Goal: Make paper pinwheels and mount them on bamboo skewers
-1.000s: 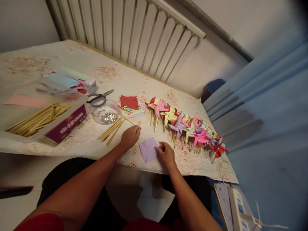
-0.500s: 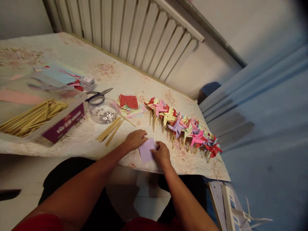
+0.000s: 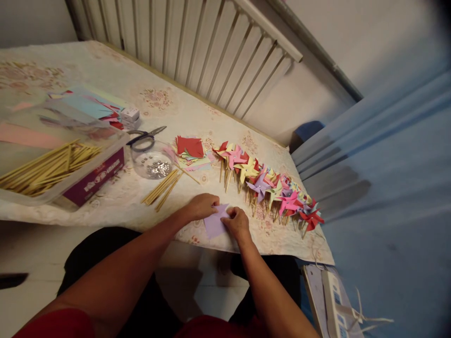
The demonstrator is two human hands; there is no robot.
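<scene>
A purple paper square (image 3: 214, 226) lies near the table's front edge, between my two hands. My left hand (image 3: 204, 205) pinches its upper left part. At its right side, my right hand (image 3: 238, 221) grips the paper between thumb and fingers. Ahead and to the right, finished paper pinwheels (image 3: 259, 187) on sticks lie in a long overlapping row. A few loose wooden sticks (image 3: 162, 188) lie left of my hands, beside a round clear dish (image 3: 152, 162) of small metal pieces. Behind them is a stack of cut paper squares (image 3: 190, 148), red on top.
A clear plastic box (image 3: 97, 180) holding many sticks stands at the left. Scissors (image 3: 146, 136) lie behind the dish, near small white boxes (image 3: 130, 116) and coloured paper sheets (image 3: 86, 105). A radiator (image 3: 197, 47) runs behind the table; a blue curtain (image 3: 394, 188) hangs at right.
My left hand has closed from the paper's edge onto its upper part, and the paper's top edge looks bent. My right hand stays on the right side.
</scene>
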